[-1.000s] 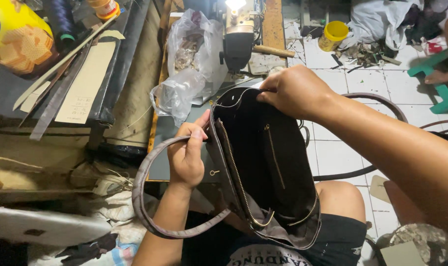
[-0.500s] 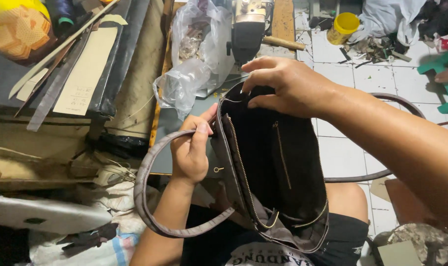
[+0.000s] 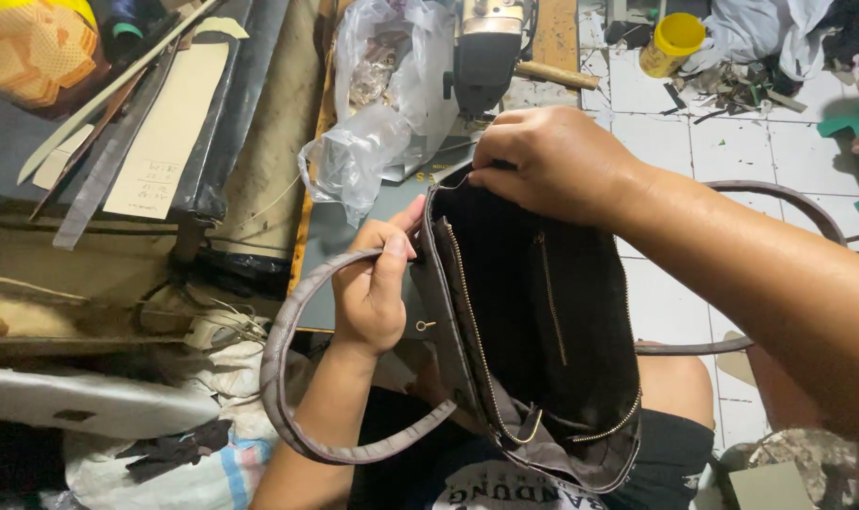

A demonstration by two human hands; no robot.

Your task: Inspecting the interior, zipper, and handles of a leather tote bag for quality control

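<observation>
A dark brown handbag (image 3: pixel 533 321) with a black lining and gold zips lies open over my lap. My left hand (image 3: pixel 371 288) grips the bag's left rim where a curved brown strap (image 3: pixel 288 378) loops down. My right hand (image 3: pixel 552 161) pinches the far end of the bag's opening, fingers closed over the rim. A second strap (image 3: pixel 779 198) arcs behind my right forearm.
A sewing machine (image 3: pixel 486 47) stands on the wooden table beyond the bag, with a clear plastic bag (image 3: pixel 373 123) beside it. Leather strips and card patterns (image 3: pixel 155 132) lie at the left. A yellow tub (image 3: pixel 670 42) and scraps sit on the white tiled floor.
My right hand has closed its fingers on the far rim of the bag, after being spread over it. The bag and my left hand have barely shifted.
</observation>
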